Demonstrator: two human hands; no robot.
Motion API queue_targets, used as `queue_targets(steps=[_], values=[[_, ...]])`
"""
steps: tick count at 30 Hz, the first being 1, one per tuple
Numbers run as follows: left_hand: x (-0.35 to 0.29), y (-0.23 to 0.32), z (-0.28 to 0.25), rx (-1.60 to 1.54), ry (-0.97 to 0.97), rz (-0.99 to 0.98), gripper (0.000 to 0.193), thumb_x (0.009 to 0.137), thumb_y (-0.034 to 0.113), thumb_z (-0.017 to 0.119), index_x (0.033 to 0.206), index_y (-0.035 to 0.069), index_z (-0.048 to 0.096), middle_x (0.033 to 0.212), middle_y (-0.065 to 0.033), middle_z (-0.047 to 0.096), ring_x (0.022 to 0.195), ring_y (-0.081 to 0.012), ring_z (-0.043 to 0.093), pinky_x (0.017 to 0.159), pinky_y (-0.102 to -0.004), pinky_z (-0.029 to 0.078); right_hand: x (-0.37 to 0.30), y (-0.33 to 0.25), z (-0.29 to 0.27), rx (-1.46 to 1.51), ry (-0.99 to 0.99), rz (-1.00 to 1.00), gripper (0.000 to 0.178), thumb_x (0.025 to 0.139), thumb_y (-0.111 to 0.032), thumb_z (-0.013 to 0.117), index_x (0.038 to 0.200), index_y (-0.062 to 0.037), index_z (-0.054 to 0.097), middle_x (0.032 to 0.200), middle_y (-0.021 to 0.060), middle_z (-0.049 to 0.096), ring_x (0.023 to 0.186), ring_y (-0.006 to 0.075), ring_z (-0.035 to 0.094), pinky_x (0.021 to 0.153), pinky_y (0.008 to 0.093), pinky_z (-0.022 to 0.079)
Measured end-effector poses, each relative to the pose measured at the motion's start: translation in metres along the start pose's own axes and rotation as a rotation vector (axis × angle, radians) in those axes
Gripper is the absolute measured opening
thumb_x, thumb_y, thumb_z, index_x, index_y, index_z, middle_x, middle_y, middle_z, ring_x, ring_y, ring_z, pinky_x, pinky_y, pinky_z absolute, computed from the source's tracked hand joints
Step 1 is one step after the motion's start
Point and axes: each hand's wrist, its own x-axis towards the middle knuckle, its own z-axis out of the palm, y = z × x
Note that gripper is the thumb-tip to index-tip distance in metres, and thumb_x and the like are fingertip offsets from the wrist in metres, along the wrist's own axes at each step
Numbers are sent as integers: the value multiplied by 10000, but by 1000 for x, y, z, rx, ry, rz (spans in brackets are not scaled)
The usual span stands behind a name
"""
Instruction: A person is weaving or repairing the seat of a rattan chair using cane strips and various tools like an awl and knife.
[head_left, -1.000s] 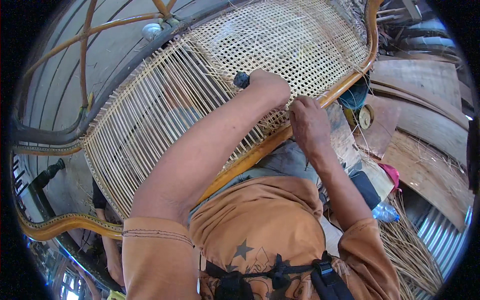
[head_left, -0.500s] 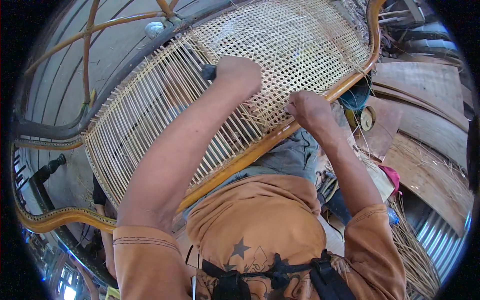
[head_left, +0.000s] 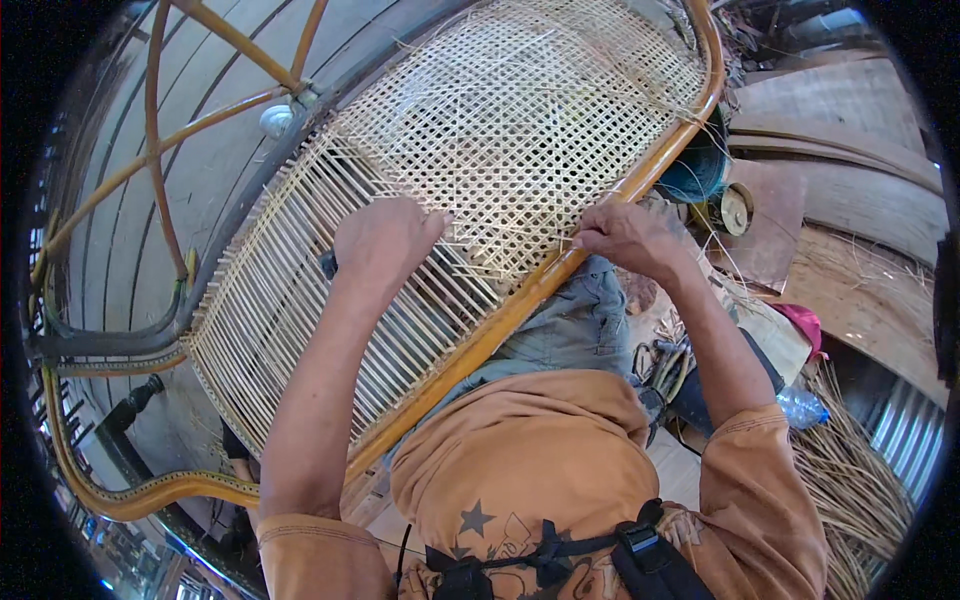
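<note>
A person in an orange shirt [head_left: 525, 425] and grey trousers [head_left: 575, 325] works with both hands over a pale cane panel [head_left: 500, 140], which stretches across the golden-brown wooden frame [head_left: 475, 345] of a seat directly in front of the body. The upper right of the panel carries a close openwork mesh; the lower left shows only parallel strands [head_left: 265, 290] with gaps between them. The left hand [head_left: 385, 240] is above the line where mesh and bare strands meet, its fingers clenched around a dark handle [head_left: 328, 264] whose end juts out on the left. The right hand [head_left: 632, 238] is at the near rail beside the mesh, fingers curled and thumb toward the panel's edge; whether they grasp a strand is too small to tell. Just beyond the rail, to the right, stand a dark teal bucket [head_left: 697, 168] and a round tin [head_left: 736, 208]. Farther down that side lie a pink cloth [head_left: 800, 328], a clear plastic bottle [head_left: 802, 408] and a bundle of long cane [head_left: 845, 490].
</note>
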Motion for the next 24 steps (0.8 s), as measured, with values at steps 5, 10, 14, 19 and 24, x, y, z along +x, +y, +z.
queue_targets(steps=[5,10,14,19,24], values=[[-8,9,-6,25,22,24,494,860,482,464,769,45,676,735,-189,637,749,-347,631,646,-453,478,-2,7,1,50,18,1,214,828,-232,585,828,-19,613,741,156,595,698,304,592,629,389,451],[-12,18,-10,17,-5,8,444,862,439,489,735,50,663,701,-172,634,715,-342,628,630,-444,477,0,5,2,-41,10,88,221,829,-234,580,849,-16,608,738,169,598,678,305,593,617,385,456],[-5,43,-20,-276,42,-40,375,844,394,560,875,30,646,760,-157,622,718,-292,606,666,-395,463,-9,7,-6,95,34,83,235,834,-242,572,850,-10,602,728,172,588,659,297,590,606,382,452],[25,87,14,-861,-193,285,264,829,254,615,926,9,638,698,-51,582,643,-123,539,595,-286,451,-14,-3,-9,248,213,-3,223,853,-228,563,867,-8,596,705,158,566,654,264,567,614,363,441],[42,92,17,-932,-552,233,218,815,206,628,918,14,639,701,-12,574,567,-76,505,514,-235,416,-9,-3,6,398,319,-18,185,857,-186,579,877,-3,595,792,141,586,721,264,576,650,347,449]])
